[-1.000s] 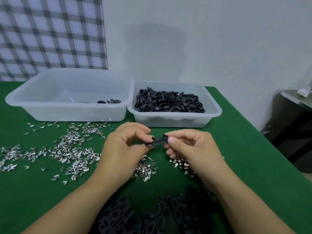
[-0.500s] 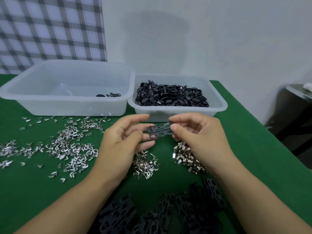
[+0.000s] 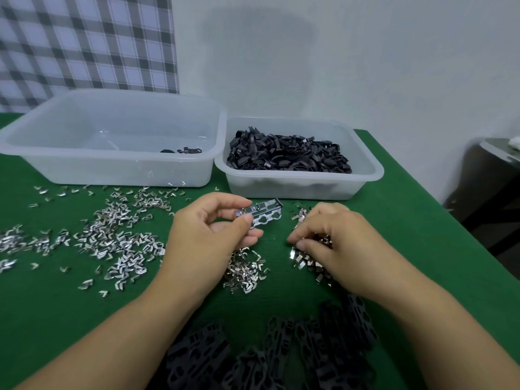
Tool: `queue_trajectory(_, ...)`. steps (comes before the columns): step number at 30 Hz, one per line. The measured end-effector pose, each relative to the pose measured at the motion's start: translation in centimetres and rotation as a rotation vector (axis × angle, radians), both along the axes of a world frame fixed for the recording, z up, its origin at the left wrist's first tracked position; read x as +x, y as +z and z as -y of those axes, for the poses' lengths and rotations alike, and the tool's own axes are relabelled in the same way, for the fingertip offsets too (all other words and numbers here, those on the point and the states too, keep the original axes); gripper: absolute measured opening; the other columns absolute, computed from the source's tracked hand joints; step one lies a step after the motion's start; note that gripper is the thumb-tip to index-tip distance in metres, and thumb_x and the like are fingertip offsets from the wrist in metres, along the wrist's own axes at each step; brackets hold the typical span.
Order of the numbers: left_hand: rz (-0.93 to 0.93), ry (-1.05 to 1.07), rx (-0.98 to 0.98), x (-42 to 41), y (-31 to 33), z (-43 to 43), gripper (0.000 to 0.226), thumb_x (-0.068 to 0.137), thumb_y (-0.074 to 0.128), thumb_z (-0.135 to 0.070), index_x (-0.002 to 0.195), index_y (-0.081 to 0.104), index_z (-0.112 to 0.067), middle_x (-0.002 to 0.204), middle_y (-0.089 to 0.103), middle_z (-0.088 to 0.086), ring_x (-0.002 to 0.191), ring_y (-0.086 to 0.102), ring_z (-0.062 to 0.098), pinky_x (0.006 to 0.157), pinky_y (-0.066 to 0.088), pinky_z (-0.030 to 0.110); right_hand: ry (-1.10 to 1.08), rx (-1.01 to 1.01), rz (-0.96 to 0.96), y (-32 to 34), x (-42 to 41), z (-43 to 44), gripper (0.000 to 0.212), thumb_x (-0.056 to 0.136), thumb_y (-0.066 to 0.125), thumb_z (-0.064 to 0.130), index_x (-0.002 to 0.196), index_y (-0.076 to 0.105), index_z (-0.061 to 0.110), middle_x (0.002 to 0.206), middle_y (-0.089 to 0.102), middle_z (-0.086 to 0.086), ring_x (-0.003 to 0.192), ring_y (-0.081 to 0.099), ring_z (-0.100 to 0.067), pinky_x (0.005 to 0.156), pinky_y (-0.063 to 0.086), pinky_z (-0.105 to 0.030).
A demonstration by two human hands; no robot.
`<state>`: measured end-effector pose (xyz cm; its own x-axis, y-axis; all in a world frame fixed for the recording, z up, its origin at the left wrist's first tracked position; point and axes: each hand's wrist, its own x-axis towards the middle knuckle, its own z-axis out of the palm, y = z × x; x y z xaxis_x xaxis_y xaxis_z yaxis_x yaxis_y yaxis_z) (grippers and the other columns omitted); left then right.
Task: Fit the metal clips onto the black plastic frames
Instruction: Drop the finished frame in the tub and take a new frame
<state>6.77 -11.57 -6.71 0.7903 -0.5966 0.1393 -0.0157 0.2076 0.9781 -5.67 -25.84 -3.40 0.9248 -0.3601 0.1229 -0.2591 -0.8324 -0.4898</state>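
Observation:
My left hand pinches one end of a flat black plastic frame and holds it above the green table, its free end pointing right. My right hand is down on a small heap of metal clips, fingers curled into the heap; whether it holds a clip is hidden. A second heap of clips lies below the left hand. Many more clips are scattered over the table's left half. A pile of black frames lies at the near edge between my forearms.
Two translucent tubs stand at the back: a large tub at left with a few black pieces inside, and a smaller tub at right heaped with black plastic parts. A dark side table stands beyond the table's right edge.
My right hand let go of the frame and dropped onto the clip heap at right. The left hand now holds the frame alone, turned flatter.

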Motion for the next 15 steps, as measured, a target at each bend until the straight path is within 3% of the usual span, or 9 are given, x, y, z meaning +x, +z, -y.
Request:
queue_trajectory(2, 0.005, -0.004, 0.002, 0.0, 0.0, 0.0, 0.022, 0.081, 0.067, 0.002, 0.082, 0.071, -0.019, 0.069, 0.069, -0.002, 0.07, 0.074, 0.025, 0.06, 0.056, 0.02, 0.033, -0.063, -0.038, 0.1, 0.2, -0.1, 0.012, 0.086, 0.063, 0.024, 0.088, 0.069, 0.033, 0.088, 0.053, 0.015, 0.095, 0.041, -0.003, 0.076, 0.032, -0.011)
queue_trajectory(7, 0.009, -0.011, -0.005, -0.1, 0.0, 0.0, 0.018, 0.081, 0.066, 0.003, 0.086, 0.07, -0.014, 0.069, 0.068, -0.001, 0.067, 0.073, 0.024, 0.058, 0.055, 0.02, 0.049, -0.153, -0.139, 0.3, 0.8, -0.5, 0.012, 0.087, 0.061, 0.024, 0.094, 0.068, 0.031, 0.092, 0.053, 0.011, 0.099, 0.04, -0.009, 0.083, 0.037, -0.027)
queue_trajectory(15, 0.026, 0.009, 0.017, -0.1, 0.0, 0.0, 0.018, 0.082, 0.065, 0.004, 0.088, 0.069, -0.013, 0.068, 0.068, -0.003, 0.066, 0.073, 0.024, 0.059, 0.056, 0.021, 0.083, -0.19, -0.198, 0.2, 1.0, -0.5, 0.009, 0.09, 0.053, 0.023, 0.082, 0.053, 0.028, 0.091, 0.046, 0.011, 0.094, 0.035, -0.011, 0.081, 0.036, -0.029)
